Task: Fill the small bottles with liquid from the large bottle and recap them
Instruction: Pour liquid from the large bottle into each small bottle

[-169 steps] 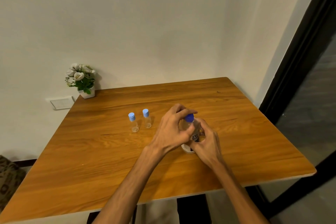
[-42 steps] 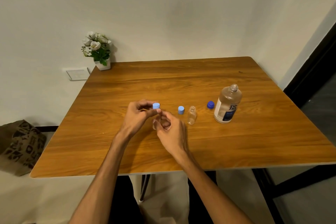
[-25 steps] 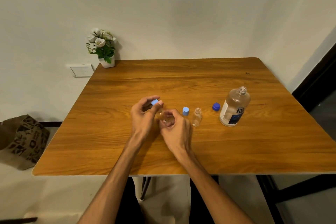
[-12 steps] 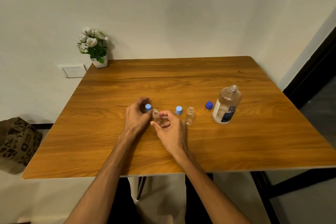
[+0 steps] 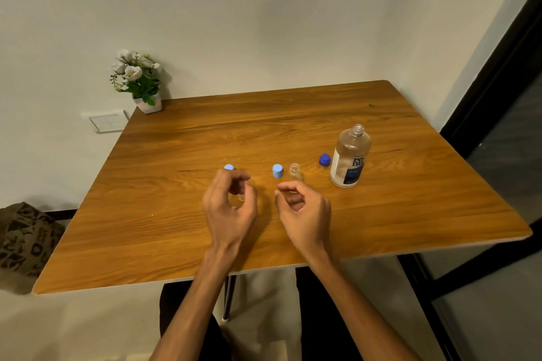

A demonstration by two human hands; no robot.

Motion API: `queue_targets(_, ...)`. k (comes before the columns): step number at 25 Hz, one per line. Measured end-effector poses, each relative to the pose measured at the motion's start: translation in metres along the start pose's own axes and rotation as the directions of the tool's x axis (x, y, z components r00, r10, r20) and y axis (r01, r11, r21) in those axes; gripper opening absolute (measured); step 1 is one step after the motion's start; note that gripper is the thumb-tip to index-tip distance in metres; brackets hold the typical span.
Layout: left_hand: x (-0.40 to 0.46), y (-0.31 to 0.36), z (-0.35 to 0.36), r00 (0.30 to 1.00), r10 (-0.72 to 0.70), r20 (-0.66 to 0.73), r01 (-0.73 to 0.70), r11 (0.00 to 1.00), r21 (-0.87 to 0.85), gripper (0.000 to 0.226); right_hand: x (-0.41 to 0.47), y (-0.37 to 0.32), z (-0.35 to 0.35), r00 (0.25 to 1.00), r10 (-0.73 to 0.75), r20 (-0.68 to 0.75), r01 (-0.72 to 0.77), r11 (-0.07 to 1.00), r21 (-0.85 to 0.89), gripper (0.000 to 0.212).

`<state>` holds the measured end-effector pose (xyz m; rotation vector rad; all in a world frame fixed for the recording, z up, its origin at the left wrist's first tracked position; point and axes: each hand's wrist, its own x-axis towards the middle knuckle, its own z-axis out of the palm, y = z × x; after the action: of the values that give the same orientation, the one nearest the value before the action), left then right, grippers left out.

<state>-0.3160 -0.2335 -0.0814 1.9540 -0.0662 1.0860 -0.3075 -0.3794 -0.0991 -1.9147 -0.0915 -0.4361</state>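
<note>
The open large bottle [image 5: 350,158] stands at the right of the table, its dark blue cap [image 5: 324,160] lying beside it. An uncapped small bottle [image 5: 294,171] stands next to a light blue cap [image 5: 277,170]. A second light blue cap [image 5: 228,167] lies just behind my left hand [image 5: 230,208]. The fingers of that hand curl round the other small clear bottle [image 5: 241,198], which is mostly hidden by them. My right hand [image 5: 302,211] hovers loosely curled in front of the uncapped bottle and holds nothing.
The wooden table [image 5: 176,228] stands against a white wall. A small pot of white flowers [image 5: 137,79] sits at its far left corner. A patterned bag [image 5: 23,237] lies on the floor to the left, and a dark door frame rises on the right.
My left hand has set the light blue cap on the table and moved onto the small bottle. My right hand has let go of that bottle and drawn away to the right.
</note>
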Motion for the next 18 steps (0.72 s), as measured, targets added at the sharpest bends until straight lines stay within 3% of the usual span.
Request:
queue_targets(3,-0.008,0.018,0.032,0.988,0.077,0.133,-0.075,0.997,-0.018,0.012,0.010,0.003,-0.037,0.980,-0.046,-0.193,0.055,0.998,0.042,0.013)
queue_targets(5,-0.011,0.027,0.052,0.980,0.023,0.196,-0.023,1.000,-0.002,0.020,0.018,0.008,-0.058,0.936,-0.036,-0.351,0.055,0.998,0.043,0.015)
queue_targets(8,-0.013,0.029,0.076,0.949,-0.147,0.279,0.117,0.986,0.120,0.051,0.039,0.022,-0.079,0.879,0.000,-0.477,-0.017,0.999,-0.032,0.051)
queue_targets(11,-0.016,0.029,0.092,0.926,-0.241,0.291,0.200,0.966,0.166,0.063,0.067,0.041,-0.087,0.937,0.139,-0.319,-0.189,0.973,-0.133,0.095)
queue_targets(13,-0.017,0.026,0.097,0.919,-0.295,0.262,0.264,0.953,0.150,0.061,0.080,0.048,-0.085,0.966,0.163,-0.199,-0.185,0.978,-0.098,0.094)
queue_targets(15,-0.018,0.025,0.098,0.905,-0.357,0.230,0.341,0.934,0.105,0.060,0.086,0.051,-0.082,0.983,0.099,-0.156,-0.113,0.990,-0.087,0.083)
queue_targets(18,-0.017,0.028,0.095,0.882,-0.434,0.185,0.439,0.898,0.014,0.048,0.088,0.048,-0.084,0.992,-0.035,-0.119,0.017,0.989,-0.144,0.083)
